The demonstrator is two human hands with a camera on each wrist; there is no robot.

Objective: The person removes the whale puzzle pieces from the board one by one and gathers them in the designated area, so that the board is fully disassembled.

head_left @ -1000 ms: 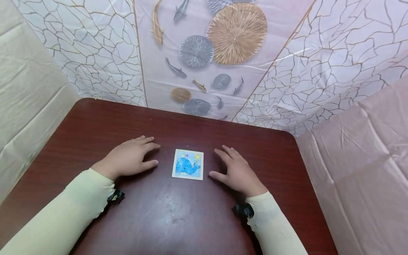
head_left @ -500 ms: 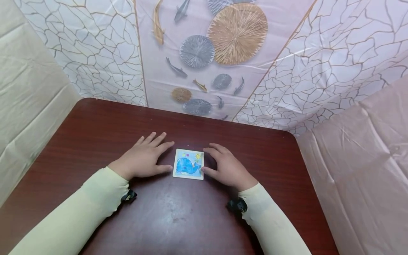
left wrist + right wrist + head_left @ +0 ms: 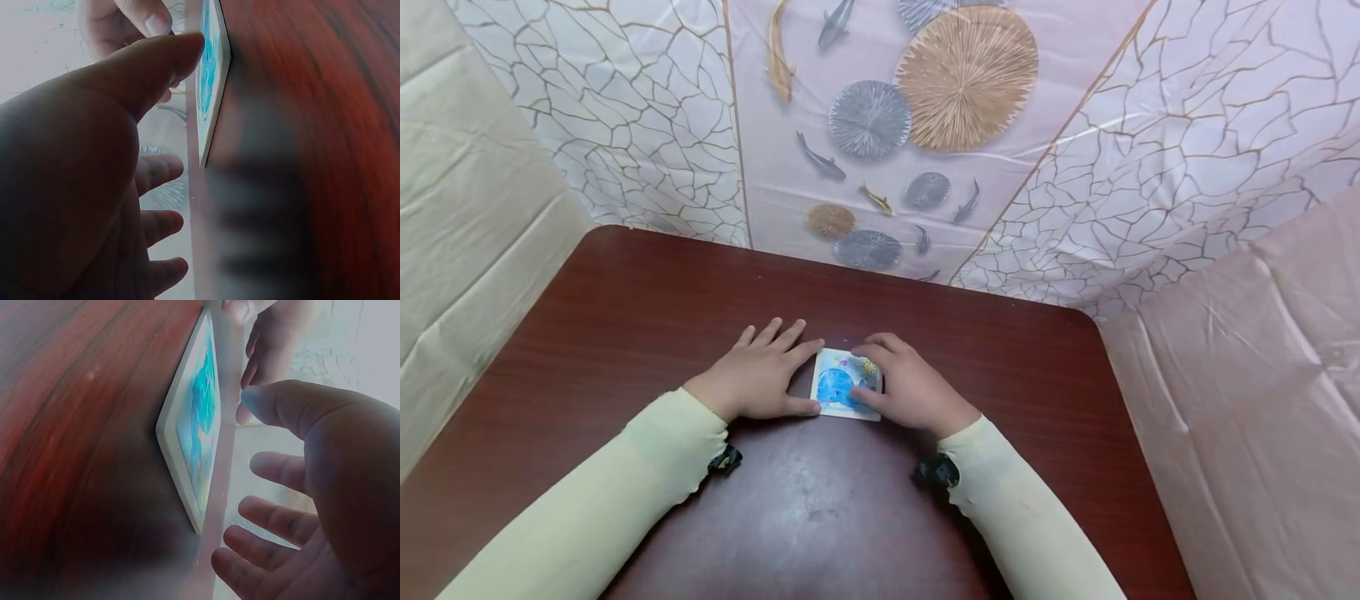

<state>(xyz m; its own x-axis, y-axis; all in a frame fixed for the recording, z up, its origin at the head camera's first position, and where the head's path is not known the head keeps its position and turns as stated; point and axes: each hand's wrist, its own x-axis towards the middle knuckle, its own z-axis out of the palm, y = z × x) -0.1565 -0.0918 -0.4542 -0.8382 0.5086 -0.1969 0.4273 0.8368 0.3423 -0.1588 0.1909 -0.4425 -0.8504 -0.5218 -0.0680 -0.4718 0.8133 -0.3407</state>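
Observation:
A square picture board (image 3: pixel 831 387) with a pale rim and a blue whale lies flat on the table, probably a puzzle. My left hand (image 3: pixel 752 382) is at its left side, fingers spread. Its thumb reaches the lower left corner and the index finger the upper left; contact is unclear. Over the board's right part hovers my right hand (image 3: pixel 917 390), thumb and fingers apart. In the right wrist view the right thumb (image 3: pixel 281 403) stands clear of the board (image 3: pixel 181 437). The left thumb (image 3: pixel 162 59) overlaps the board (image 3: pixel 215 94) in the left wrist view. Neither hand grips anything.
The dark red-brown wooden table (image 3: pixel 662 292) has rounded far corners. Behind it hangs a patterned cloth (image 3: pixel 865 167) with fish and round leaf shapes. Plain pale cloth (image 3: pixel 1247 375) closes off the right side, and similar cloth (image 3: pixel 475 208) the left.
Both hands have come inward toward the board. The left moved right to the board's left edge; the right moved left until its thumb and fingers are over the picture. The board stays put.

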